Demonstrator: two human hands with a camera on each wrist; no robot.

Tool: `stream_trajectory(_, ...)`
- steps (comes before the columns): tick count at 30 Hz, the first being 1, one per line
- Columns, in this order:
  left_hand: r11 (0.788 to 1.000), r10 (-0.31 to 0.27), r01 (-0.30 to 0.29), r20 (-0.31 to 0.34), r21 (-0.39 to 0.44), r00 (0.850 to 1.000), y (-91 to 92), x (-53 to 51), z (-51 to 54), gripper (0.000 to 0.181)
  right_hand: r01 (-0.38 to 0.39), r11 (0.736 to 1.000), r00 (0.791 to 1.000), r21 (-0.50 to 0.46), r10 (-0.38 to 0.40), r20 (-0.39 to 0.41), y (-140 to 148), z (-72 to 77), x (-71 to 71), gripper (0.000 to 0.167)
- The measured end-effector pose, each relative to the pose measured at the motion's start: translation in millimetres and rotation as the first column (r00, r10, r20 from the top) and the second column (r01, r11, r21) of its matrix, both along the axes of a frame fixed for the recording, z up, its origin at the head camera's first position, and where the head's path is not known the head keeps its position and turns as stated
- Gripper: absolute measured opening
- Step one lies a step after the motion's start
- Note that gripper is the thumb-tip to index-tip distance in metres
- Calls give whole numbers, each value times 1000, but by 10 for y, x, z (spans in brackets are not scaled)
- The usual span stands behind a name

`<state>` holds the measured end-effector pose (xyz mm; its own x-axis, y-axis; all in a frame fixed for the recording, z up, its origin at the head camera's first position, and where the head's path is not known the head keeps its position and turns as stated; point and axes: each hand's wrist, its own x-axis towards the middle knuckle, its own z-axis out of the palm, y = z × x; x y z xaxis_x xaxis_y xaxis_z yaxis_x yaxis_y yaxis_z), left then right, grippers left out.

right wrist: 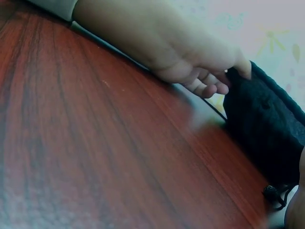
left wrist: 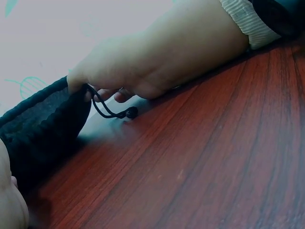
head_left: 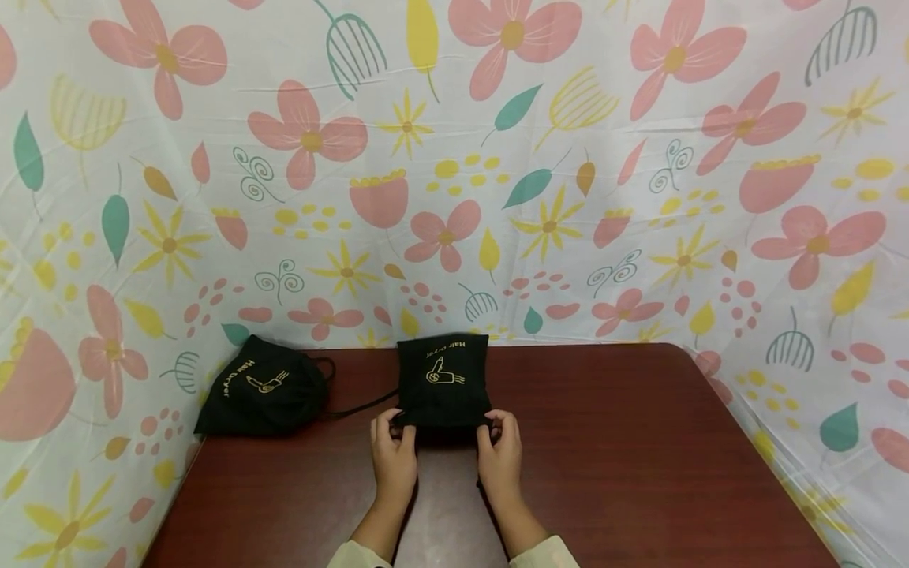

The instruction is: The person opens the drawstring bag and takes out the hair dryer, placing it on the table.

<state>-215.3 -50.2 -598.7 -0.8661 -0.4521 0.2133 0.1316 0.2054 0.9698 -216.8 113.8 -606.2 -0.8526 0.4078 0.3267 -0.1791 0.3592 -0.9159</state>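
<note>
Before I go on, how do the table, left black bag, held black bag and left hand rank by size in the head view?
1. Table
2. Left black bag and held black bag: too alike to rank
3. Left hand

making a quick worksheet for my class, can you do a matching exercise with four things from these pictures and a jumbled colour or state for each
Things
1. bag on the left
2. bag in the middle
3. table
4. cloth behind

Colours and states
A. reddish brown
B. black, with no hand on it
C. white, with pink flowers and yellow and green shapes
D. black, its near corners held by the left hand and the right hand

Right pairs
1-B, 2-D, 3-A, 4-C
</note>
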Motion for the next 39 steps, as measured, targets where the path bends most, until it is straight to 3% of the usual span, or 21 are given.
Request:
stream_trajectory(15,1000,-2,2,7,-5,1000,-33,-10,6,20,20,1000,1000,19,-20,21,129,-10,-24,24)
stream_trajectory(39,1000,-13,12,43,11,999,-51,-2,-2,22,11,999,1000,50,-10,-8,160,-3,-26,29)
